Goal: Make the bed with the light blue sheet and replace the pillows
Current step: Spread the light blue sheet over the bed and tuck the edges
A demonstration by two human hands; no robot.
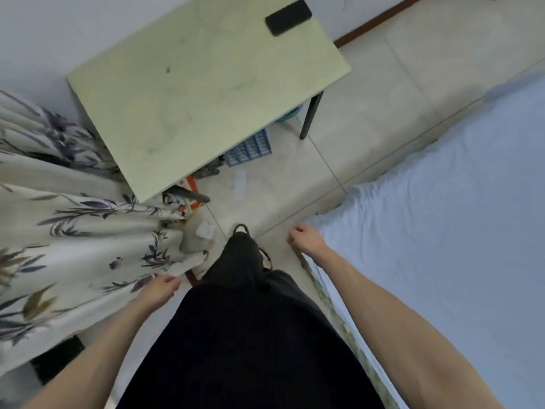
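Two hands are in view, both low beside the person's dark trousers [236, 335]. The light blue sheet [442, 216] already lies spread over the bed at the right, with soft creases near its corner, so the covering appears largely done; smoothing or tucking at that corner seems unfinished. No pillow can be identified with certainty, so replacing them is judged outstanding. The right hand [305, 239] sits at the sheet's near corner with fingers curled; whether it pinches the cloth cannot be told. The left hand [160, 289] hangs with loosely curled fingers just beside a cream floral fabric [73, 231], limp and deeply folded, holding nothing that can be seen. A patterned mattress edge [333, 308] shows beneath the sheet. A pale green table [191, 93], flat, scuffed and hard, carries a black phone [288, 17]. The tiled floor [368, 113] looks smooth.
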